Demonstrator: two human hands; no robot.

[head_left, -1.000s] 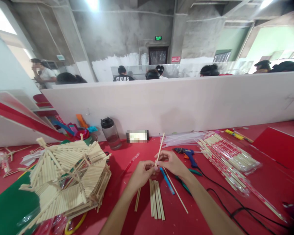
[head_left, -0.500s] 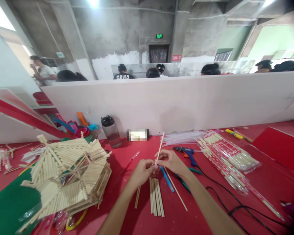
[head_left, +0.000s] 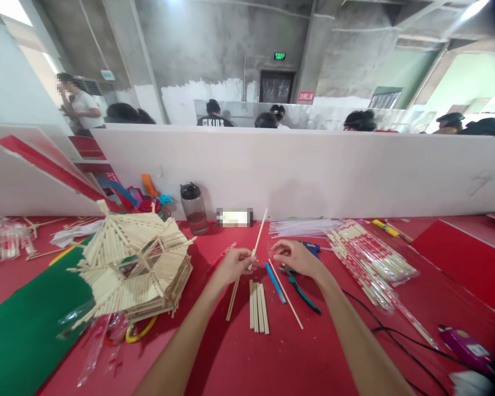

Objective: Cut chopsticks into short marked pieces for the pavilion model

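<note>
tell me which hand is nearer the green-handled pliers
Right. The right hand is close by the head of the pliers; the left hand is farther to their left, holding a stick.

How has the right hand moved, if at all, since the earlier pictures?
Yes: judged against the blue pen on the table, the right hand has shifted right, away from the left hand, toward the glue gun.
</note>
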